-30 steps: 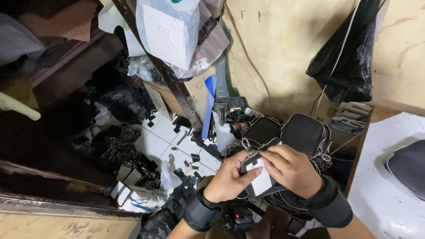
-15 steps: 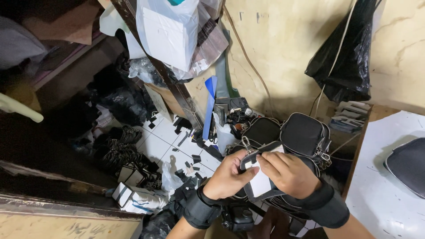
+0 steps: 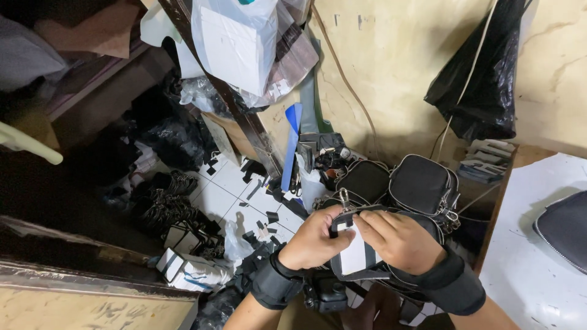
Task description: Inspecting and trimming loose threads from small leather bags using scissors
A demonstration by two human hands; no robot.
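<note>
Near the bottom middle of the view, both hands are working on a small black bag (image 3: 361,272) that is resting on the person's lap. The left hand (image 3: 315,238) is closing its fingers on the upper left edge of the bag, beside the metal zipper pull (image 3: 344,198), which is pointing up and away from the person. The right hand (image 3: 400,239) is lying over the bag from the right side, and its fingers are pressing on a white card (image 3: 354,252) that is sticking partly out of the bag's opening. The card is standing with its long axis running from the person toward the wall, slightly tilted to the right. The bag itself is lying with its open mouth turned up toward the camera. Both wrists are wearing black bands.

Just behind the hands, two more black bags (image 3: 422,183) are sitting close together against the yellowish wall. To the right, a white table (image 3: 538,263) is carrying another dark bag (image 3: 565,229) at its edge. On the tiled floor (image 3: 226,189) to the left, black scraps are lying scattered.
</note>
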